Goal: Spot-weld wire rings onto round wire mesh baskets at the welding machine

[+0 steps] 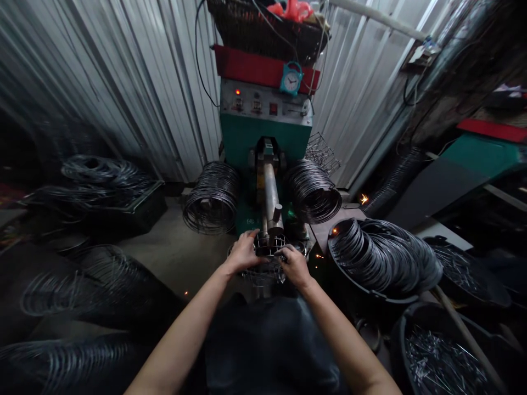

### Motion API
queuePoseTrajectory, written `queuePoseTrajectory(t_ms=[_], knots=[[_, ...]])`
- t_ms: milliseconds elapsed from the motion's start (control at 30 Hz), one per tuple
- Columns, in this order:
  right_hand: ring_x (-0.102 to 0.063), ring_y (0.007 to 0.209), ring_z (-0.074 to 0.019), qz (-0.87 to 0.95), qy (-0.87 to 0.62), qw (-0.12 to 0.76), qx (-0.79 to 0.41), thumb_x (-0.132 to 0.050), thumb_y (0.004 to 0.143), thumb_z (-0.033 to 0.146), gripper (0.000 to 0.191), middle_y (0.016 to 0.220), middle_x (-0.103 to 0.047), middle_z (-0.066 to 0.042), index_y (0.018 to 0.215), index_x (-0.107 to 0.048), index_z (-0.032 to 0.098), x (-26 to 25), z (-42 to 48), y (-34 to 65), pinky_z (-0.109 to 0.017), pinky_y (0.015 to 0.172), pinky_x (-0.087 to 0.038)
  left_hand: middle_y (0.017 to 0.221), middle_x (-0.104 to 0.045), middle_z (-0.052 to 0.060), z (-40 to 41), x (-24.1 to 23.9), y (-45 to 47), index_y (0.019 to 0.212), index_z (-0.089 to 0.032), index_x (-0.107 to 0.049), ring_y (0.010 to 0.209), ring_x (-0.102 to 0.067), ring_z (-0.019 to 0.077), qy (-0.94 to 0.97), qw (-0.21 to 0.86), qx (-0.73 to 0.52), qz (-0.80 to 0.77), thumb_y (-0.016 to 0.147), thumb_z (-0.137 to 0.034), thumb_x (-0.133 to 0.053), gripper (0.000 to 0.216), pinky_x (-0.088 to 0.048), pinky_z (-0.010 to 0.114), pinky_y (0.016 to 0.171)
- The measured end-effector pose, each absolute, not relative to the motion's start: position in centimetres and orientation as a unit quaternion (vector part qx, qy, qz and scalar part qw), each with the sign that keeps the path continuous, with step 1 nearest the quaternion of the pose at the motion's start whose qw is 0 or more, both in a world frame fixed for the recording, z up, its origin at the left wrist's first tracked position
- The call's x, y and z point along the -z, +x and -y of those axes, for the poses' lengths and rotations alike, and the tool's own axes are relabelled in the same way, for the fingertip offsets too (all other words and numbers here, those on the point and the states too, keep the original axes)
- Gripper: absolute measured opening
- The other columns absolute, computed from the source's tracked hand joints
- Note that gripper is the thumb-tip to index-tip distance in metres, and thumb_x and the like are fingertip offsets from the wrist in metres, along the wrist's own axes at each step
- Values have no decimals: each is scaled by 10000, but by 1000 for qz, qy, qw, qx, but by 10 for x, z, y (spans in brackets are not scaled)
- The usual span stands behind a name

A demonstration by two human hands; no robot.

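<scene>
Left hand [244,253] spreads against a wire basket [263,270]; right hand [293,264] seemingly pinches its rim. Likely light yet stiff, it suits rim holds.

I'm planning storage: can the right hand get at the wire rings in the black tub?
Probably yes: the wire rings stand above the rim of the black tub, with little but sparks showing between. The right hand is at the wire frame, though, and would likely have to leave it first.

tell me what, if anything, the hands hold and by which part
A wire frame, apparently: the right hand pinches its right side; the left hand touches its left side, grip unclear.
</scene>
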State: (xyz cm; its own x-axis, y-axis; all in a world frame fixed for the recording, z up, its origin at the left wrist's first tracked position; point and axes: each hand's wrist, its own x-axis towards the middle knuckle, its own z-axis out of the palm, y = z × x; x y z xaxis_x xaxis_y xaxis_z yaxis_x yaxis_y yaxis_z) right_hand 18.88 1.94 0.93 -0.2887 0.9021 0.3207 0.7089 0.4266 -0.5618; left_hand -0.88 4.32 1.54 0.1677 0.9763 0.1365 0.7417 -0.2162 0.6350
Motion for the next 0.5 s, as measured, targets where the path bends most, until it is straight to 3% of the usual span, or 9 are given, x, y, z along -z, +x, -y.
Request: queuePoseTrajectory(t_ms=[167,500], knots=[[-634,859,-166,769,-523,329,-166,-583,784,147,159,932,-671,-42,883,-684,220,-11,-33,184,-253,754,-478,1249,-504,141,-52,-15,-6,1282,-162,-431,1165,-471,309,717,198,-278,-608,566,-388,-765,821,-393,419,969],[-627,811,-163,744,-527,366,-187,-597,754,174,102,884,-680,-29,797,-675,224,-14,-44,179,-255,720,-461,1259,-503,138,-64,-11,-10,1294,-160,-422,1167,-473,304,709,209,-272,-616,549,-413,-778,864,-402,403,956]])
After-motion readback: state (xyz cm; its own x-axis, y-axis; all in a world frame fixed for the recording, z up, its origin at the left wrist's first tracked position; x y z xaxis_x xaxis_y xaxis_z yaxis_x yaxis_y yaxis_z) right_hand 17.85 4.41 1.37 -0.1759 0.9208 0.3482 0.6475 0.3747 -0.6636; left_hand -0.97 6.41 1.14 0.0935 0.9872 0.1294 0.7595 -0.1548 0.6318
